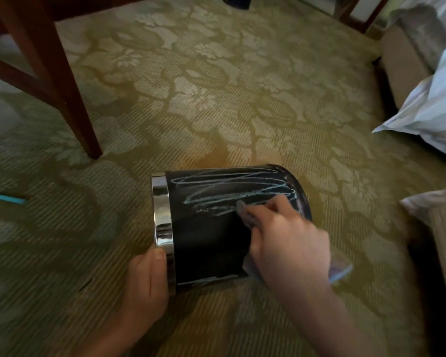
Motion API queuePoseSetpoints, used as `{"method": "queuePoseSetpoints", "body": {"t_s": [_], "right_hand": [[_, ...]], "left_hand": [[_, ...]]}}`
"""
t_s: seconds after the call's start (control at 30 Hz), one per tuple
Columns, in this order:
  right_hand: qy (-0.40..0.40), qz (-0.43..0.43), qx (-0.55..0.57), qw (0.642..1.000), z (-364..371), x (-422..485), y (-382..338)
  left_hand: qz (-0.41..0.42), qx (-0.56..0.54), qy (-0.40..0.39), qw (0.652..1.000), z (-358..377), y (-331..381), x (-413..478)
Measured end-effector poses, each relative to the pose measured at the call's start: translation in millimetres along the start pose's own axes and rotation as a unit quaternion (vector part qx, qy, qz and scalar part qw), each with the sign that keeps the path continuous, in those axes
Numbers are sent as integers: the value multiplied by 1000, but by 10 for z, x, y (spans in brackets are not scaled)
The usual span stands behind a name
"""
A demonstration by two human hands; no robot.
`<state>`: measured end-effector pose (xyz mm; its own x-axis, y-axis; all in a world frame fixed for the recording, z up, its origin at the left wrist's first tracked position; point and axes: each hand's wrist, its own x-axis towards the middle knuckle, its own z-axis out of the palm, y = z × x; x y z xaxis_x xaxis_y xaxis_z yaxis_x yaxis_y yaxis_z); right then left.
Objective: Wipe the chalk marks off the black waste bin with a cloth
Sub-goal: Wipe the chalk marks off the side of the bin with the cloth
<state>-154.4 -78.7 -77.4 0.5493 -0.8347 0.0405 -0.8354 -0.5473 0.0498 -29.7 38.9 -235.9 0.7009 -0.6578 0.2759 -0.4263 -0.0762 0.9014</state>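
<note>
The black waste bin [209,243] lies on its side on the carpet, its chrome rim [161,215] pointing left. Pale blue chalk scribbles [229,191] cover the upper part of its side; the lower part is mostly plain black, with a faint streak near the bottom. My right hand [286,243] presses a greyish cloth [245,212] against the bin, just under the scribbles; more cloth pokes out behind the wrist. My left hand [147,282] grips the rim at its near end.
A teal chalk stick [9,199] lies on the patterned carpet at far left. Dark wooden furniture legs [70,104] stand at upper left. White bedding [430,104] and an upholstered edge sit to the right, with a dark object at the top centre.
</note>
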Motion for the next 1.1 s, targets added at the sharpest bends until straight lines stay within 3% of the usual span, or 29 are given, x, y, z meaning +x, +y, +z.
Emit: {"method": "queuePoseSetpoints", "body": {"t_s": [0.07, 0.2, 0.3, 0.4, 0.6, 0.8, 0.93, 1.0, 1.1], "right_hand": [[10, -6, 3, 1000, -8, 32, -35], [-7, -102, 45, 994, 17, -65, -389], [-43, -71, 46, 996, -11, 16, -261], [-5, -22, 13, 1000, -71, 76, -102], [-12, -112, 27, 993, -15, -34, -361], [-9, -61, -2, 998, -90, 20, -175], [-22, -126, -2, 992, -42, -117, -435], [-17, -114, 5, 993, -20, -100, -346], [-1, -30, -32, 999, -2, -58, 10]], "left_hand": [[6, 5, 7, 1000, 13, -4, 13], [64, 22, 12, 998, 15, -4, 21], [62, 12, 12, 998, -1, -28, 6], [59, 14, 1, 998, -2, -45, 6], [59, 14, 3, 998, -12, -33, -17], [15, 16, -15, 1000, -11, -91, -84], [74, 30, -20, 997, -44, 1, -53], [88, 32, -23, 995, -57, 11, -43], [73, 24, -20, 997, -44, -40, -44]]}}
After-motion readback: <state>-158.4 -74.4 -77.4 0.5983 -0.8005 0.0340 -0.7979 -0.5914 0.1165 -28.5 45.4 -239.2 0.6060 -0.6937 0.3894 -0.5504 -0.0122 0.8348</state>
